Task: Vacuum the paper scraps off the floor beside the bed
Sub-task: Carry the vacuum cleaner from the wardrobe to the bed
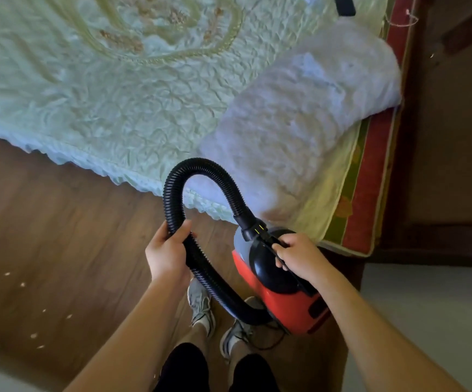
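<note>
Person standing by the bed, looking down, both arms out in front. Right hand [297, 257] is wrapped tight round the black top handle of a small red & black canister vac [285, 298], fingers curled under the grip, carrying it above the floor near the mattress corner. Left hand [168, 250] is closed round the black ribbed hose [200, 165], thumb over the top, fingers underneath.

Hose leaves the vac's front port, arches up in front of the bed edge, comes down through the left hand, then runs under the vac twd the feet. Its far end is hidden behind the vac body, so can't tell where the nozzle is.

Paper scraps [22, 284]: small white bits scattered on the brown wood floor [59, 216], off to the person's left, well apart from the vac & hose.

Bed has a pale green quilt [93, 103] w/ a scalloped hem hanging over the side; a fluffy white folded blanket [299, 114] lies on the bed beside it, over a mattress [367, 176] w/ red & green edging. Grey sneakers [199, 304] below, btwn the arms, w/ a thin dark cord [271, 345] lying on the floor next to the right shoe.
</note>
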Motion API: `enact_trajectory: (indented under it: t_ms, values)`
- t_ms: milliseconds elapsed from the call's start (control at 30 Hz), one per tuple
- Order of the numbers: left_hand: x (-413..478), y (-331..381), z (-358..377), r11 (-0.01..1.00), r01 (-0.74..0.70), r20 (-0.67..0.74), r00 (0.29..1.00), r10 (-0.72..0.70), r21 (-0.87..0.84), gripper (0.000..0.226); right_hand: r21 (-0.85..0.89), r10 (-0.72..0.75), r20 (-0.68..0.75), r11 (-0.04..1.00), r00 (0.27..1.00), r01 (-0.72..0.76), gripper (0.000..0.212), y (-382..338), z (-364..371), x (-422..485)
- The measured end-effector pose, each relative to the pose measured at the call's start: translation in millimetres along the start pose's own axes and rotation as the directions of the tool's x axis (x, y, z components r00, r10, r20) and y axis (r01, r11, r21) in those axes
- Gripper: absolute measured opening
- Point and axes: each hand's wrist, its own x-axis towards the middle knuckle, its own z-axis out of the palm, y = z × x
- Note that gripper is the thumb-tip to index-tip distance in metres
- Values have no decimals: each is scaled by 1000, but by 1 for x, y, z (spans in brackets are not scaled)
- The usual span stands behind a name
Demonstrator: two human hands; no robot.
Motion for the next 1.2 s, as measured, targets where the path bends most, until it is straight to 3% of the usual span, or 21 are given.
enact_trajectory:
  t_ms: [200,367,700,1000,1200]
  values:
    - [43,-60,-23,1000,28,-72,997,-28,6,3,-140,-37,50,989,998,43,39,44,42,52]
    - [92,-107,-43,998,50,-107,993,-45,44,26,-219,-43,99,974,994,64,37,73,84,99]
    - [189,-194,-74,993,63,-129,990,-49,103,21,-273,-3,154,961,988,46,38,125,150,187]
    - [239,-242,-78,993,27,-174,985,-7,113,11,-362,-28,203,927,979,101,36,160,176,244]
    - [255,-264,-84,986,5,-159,987,21,164,24,-379,-15,197,921,980,91,35,186,177,272]
